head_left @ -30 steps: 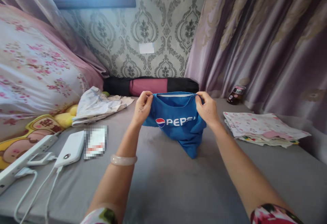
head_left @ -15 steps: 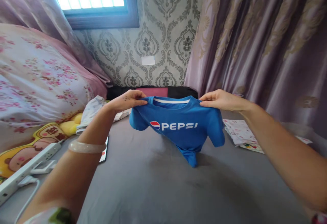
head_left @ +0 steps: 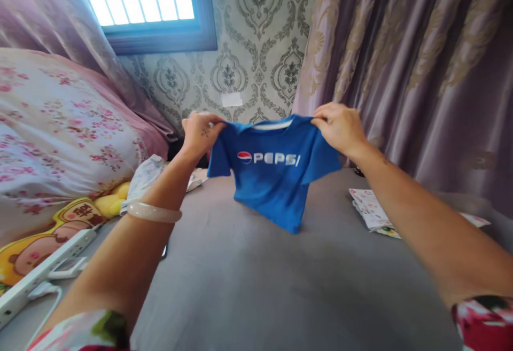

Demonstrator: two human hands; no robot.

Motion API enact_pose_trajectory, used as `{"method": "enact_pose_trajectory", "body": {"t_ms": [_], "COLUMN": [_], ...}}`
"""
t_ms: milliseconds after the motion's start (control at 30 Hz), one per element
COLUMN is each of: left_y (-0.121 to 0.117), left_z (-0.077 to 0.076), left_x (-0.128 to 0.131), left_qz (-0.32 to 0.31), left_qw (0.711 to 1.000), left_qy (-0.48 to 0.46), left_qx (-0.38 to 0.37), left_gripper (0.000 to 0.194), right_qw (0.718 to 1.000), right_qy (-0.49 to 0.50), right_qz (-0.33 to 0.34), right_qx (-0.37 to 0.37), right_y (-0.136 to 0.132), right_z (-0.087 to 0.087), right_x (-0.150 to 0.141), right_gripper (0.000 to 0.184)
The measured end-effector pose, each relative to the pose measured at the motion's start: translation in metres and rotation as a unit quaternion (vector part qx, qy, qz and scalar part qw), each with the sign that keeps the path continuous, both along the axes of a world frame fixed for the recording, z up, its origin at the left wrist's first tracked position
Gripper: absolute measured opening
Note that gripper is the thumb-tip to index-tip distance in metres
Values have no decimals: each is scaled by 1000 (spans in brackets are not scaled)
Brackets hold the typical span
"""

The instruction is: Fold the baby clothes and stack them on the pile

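Observation:
A small blue T-shirt [head_left: 268, 180] with a PEPSI print hangs upright above the grey bed sheet, its front towards me. My left hand [head_left: 201, 133] pinches one shoulder of it between thumb and fingers. At the opposite shoulder my right hand [head_left: 340, 126] is closed in the same way. The neckline with its white inner band lies stretched between the two hands. The shirt's lower hem slants down to the right, and both short sleeves hang loose.
On the grey sheet [head_left: 256, 287], folded printed cloths [head_left: 372, 209] lie at right. Pale cloth [head_left: 146, 177], a yellow cartoon cushion [head_left: 40, 249] and a white power strip [head_left: 44, 271] with plugs are at left. A phone, mostly hidden, lies under my left forearm. Curtains [head_left: 401, 46] hang behind.
Both hands have risen with the T-shirt, which has swung up and opened out flatter. Its hem, bunched low before, now hangs higher and wider.

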State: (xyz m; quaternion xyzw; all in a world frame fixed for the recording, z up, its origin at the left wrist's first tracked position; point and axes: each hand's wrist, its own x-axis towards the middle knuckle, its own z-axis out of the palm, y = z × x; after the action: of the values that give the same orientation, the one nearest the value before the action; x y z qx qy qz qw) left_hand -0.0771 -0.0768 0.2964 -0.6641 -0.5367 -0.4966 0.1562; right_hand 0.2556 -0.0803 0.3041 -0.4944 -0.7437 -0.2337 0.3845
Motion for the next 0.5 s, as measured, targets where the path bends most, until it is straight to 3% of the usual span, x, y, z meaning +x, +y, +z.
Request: {"method": "enact_pose_trajectory", "body": {"t_ms": [100, 200, 367, 500], "left_y": [7, 15, 26, 29], "left_z": [-1, -3, -5, -5], "left_x": [6, 14, 19, 19], "left_qz": [14, 7, 40, 33], "left_qw": [999, 1000, 996, 998], "left_qy": [-10, 1, -68, -56], "left_qx": [29, 3, -37, 10], "left_gripper": [22, 21, 24, 21], "right_qw": [998, 998, 996, 993], "right_qy": [-14, -17, 24, 49], "right_qz": [-12, -18, -34, -42], "right_qx": [52, 60, 83, 103], "right_y": [14, 28, 39, 39], "right_z": [-3, -4, -8, -11], "right_x": [-3, -6, -9, -9], "right_gripper": [28, 29, 27, 25]}}
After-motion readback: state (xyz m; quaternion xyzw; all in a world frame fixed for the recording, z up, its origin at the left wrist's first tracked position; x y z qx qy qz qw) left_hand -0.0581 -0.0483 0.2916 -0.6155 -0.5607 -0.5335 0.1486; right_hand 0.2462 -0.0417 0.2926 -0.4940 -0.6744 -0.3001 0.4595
